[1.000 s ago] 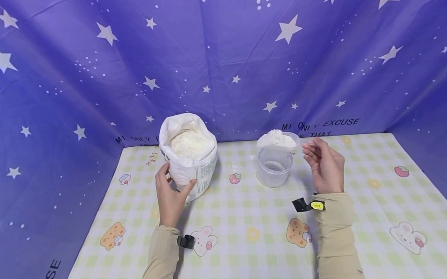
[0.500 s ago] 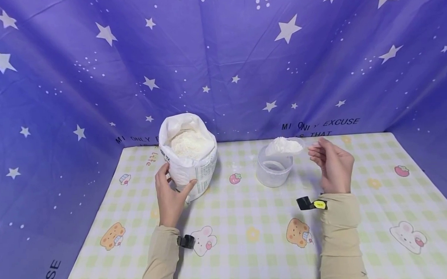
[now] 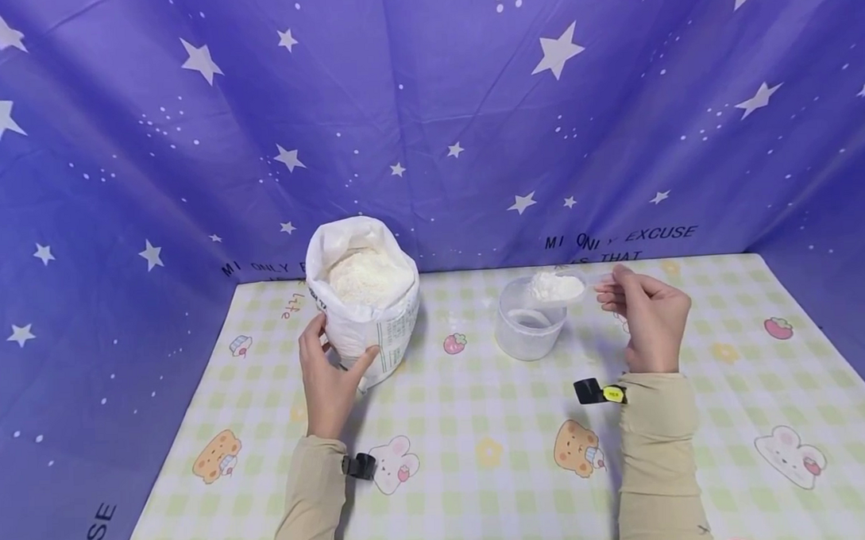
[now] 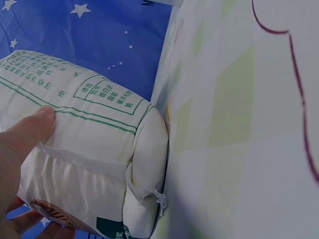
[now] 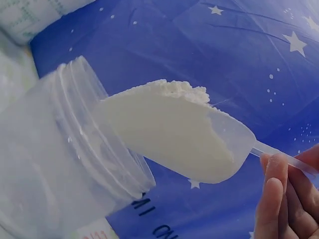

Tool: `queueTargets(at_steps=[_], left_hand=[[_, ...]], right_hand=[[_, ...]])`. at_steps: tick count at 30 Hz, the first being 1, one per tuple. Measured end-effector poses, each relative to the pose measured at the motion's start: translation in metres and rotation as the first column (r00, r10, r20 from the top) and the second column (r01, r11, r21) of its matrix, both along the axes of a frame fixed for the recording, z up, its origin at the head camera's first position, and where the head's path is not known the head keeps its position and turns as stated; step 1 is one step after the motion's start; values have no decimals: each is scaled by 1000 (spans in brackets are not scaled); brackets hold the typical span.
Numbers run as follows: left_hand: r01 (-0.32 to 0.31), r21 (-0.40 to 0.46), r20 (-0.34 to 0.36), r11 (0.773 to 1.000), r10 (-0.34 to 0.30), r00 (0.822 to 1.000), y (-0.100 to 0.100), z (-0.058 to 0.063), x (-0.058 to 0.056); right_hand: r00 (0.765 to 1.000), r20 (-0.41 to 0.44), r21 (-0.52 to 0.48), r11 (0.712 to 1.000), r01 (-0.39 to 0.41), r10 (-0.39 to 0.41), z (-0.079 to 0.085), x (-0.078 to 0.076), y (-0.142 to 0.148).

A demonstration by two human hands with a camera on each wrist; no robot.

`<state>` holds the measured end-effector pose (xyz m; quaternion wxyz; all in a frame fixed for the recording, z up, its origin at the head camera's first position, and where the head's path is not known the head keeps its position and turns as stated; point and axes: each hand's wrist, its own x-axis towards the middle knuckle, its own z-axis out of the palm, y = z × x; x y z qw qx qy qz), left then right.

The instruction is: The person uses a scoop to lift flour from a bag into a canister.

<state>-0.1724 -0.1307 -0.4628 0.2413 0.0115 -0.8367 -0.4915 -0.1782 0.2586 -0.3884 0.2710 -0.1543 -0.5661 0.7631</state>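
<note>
My left hand (image 3: 332,385) grips the near side of a white bag (image 3: 352,328), thumb on the printed front and fingers round the left side. The bag stands upright, its mouth open on pale flour-like powder (image 3: 368,278). In the left wrist view the thumb presses the bag (image 4: 94,134) below its green print. My right hand (image 3: 649,314) pinches the thin handle of a clear plastic scoop (image 5: 232,144) heaped with white powder (image 5: 174,92). The scoop's front end is at the mouth of a clear round jar (image 3: 528,338), tipped down into it in the right wrist view.
A checked tablecloth (image 3: 480,403) with cartoon prints covers the table. Behind and to the left hangs a blue curtain (image 3: 412,104) with white stars, close to the table's back edge. The bag and the jar stand apart, with a stretch of cloth between them.
My right hand has moved right and the scoop has come down from above the jar to its mouth, with a smaller heap showing. The left hand and the bag stay put.
</note>
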Motion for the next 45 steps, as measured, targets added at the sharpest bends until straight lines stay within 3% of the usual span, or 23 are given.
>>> queueTargets(at_steps=[7,13,21,29,37,45], left_hand=[[0,-5,-5,1000,0,1000,-1,-1,-1],[3,-3,-12,1000,-3,1000,-1,-1,-1],[7,2,-16,1000,-7,1000,0,0,-1],[3,2,-5,1000,-3,1000,0,0,-1],[-1,-3,5,1000,1,1000,0,0,1],[-2,-1,10,1000,2,1000,0,1,1]], right_hand=[[998,3,174,983,54,-55,2,0,-4],[997,-17,254,965,73,-71,1,-2,-8],[991,26,426,898,108,-131,4,-1,-13],[989,4,456,881,128,-146,5,0,-13],[987,-49,549,822,153,-150,6,3,-12],[986,-69,583,796,162,-150,11,6,-13]])
